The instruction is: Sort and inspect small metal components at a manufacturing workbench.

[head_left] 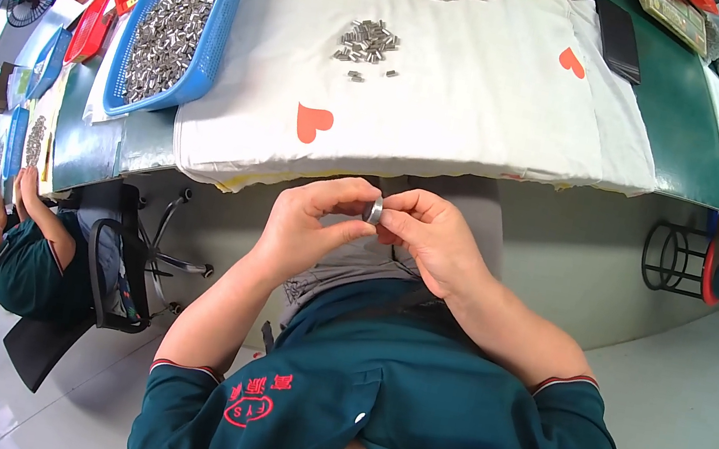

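left hand (307, 225) and right hand (433, 237) meeting over the lap, both pinching a small metal ring (373, 210) between fingertips, white cloth (454, 117) past them with a little pile of metal bits (366, 41), blue basket (176, 27) of more bits further left

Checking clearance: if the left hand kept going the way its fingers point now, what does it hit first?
The left hand points rightward at the small metal ring, already pinched between both hands. Just past it comes the right hand, whose fingertips meet the ring from the other side. Depth looks equal, so contact seems immediate.
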### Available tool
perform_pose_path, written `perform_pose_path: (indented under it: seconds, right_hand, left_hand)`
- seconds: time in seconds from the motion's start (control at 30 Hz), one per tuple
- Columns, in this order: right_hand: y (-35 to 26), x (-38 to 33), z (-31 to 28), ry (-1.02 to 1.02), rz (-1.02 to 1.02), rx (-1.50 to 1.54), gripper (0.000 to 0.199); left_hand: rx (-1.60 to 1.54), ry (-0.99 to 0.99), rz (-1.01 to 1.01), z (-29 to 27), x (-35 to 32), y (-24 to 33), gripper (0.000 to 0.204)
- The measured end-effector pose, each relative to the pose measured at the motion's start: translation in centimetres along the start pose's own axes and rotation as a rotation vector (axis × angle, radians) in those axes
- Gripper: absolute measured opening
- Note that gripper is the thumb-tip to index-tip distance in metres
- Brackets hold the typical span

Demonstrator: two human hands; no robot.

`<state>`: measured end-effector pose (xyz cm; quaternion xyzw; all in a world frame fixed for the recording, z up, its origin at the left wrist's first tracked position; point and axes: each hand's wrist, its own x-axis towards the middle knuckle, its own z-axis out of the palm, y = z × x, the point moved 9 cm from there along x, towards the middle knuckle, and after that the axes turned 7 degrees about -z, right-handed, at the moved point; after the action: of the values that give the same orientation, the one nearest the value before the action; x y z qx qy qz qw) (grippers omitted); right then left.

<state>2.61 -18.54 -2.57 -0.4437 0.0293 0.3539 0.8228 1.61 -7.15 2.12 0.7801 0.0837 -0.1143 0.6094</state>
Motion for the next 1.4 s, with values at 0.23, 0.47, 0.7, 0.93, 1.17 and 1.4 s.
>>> perform_pose_path:
  seconds: [0.23,0.47,0.7,0.93,1.17,1.4]
  right_hand:
    - [0.0,-0.1,0.1,0.016,-0.057,0.008,0.003]
    - [-3.0,-0.2,-0.3,0.018,-0.255,-0.213,0.007]
    - [-18.4,-0.2,-1.4,0.243,-0.989,-1.118,0.006]
    - [-32.3,9.1,-12.7,0.731,-0.996,-1.585,0.008]
    - [-34.2,16.1,-14.6,0.756,-0.965,-2.021,0.006]
    - [-33.7,18.6,-16.6,0.709,-0.774,-2.186,0.006]
  left_hand:
    - [0.033,-0.048,0.068,0.6,-0.4,1.1,0.034]
    - [-0.194,-0.043,-0.017,0.9,0.4,-0.1,0.036]
    - [-0.491,-0.065,-0.045,-0.1,0.9,-0.7,0.034]
    - [-0.411,-0.056,-0.037,-1.1,0.3,-1.2,0.035]
    - [-0.429,0.019,-0.051,-3.0,0.5,-0.9,0.035]
    - [-0.450,0.006,0.089,-4.3,2.2,1.5,0.033]
